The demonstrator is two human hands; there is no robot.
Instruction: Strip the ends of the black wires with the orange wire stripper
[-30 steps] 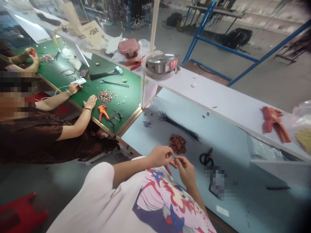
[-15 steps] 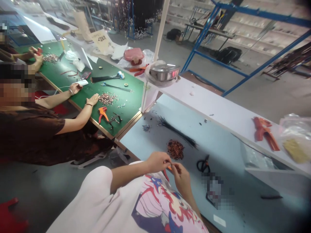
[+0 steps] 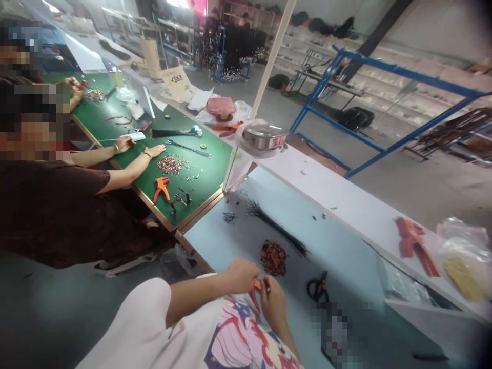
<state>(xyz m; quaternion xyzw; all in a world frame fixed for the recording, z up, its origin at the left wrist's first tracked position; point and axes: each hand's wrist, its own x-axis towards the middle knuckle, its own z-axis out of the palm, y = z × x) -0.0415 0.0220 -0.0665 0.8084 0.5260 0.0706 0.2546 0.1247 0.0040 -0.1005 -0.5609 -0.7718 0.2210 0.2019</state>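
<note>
My left hand (image 3: 241,275) and my right hand (image 3: 272,296) are close together in front of my shirt, at the near edge of the pale blue table. Both have their fingers pressed together, and what they pinch is too small to make out. Orange-red pliers (image 3: 255,298) show just below and between them. Just beyond my hands lies a pile of small copper-coloured parts (image 3: 273,257). Behind it stretches a bundle of thin black wires (image 3: 279,229), with a small heap of bluish bits (image 3: 229,217) to its left. Black scissors (image 3: 318,290) are to the right.
A person (image 3: 49,205) sits at the green table (image 3: 207,189) on the left, hands near another pile. Orange pliers (image 3: 162,188) lie there. The white ledge (image 3: 346,215) behind the blue table holds a metal box (image 3: 265,136), red pliers (image 3: 415,243) and a plastic bag (image 3: 463,238).
The view has tilted up, so the tables sit lower. My hands remain together, with my right hand turned slightly. The neighbouring person's outstretched hand has moved away from the copper pile towards the thin wires.
</note>
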